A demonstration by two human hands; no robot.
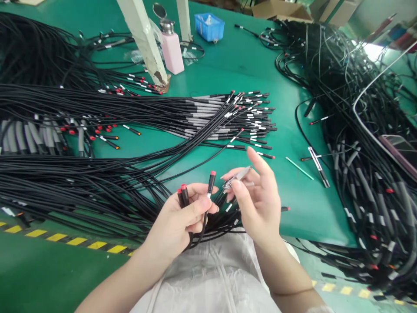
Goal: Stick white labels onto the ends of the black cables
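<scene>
Left hand (179, 215) closed round red-tipped cables (184, 195), right hand (262, 202), loosely curled, pinched metal tool (240, 174) just beside, bundle (203, 109) lay beyond

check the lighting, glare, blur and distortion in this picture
Head view: bright, fairly even light on the green tabletop; a washed-out patch at upper right, behind the black cable pile; softer, smeared detail toward that corner; the white post leans, possibly from lens distortion; the red-tipped connectors in the left hand show more clearly.
</scene>
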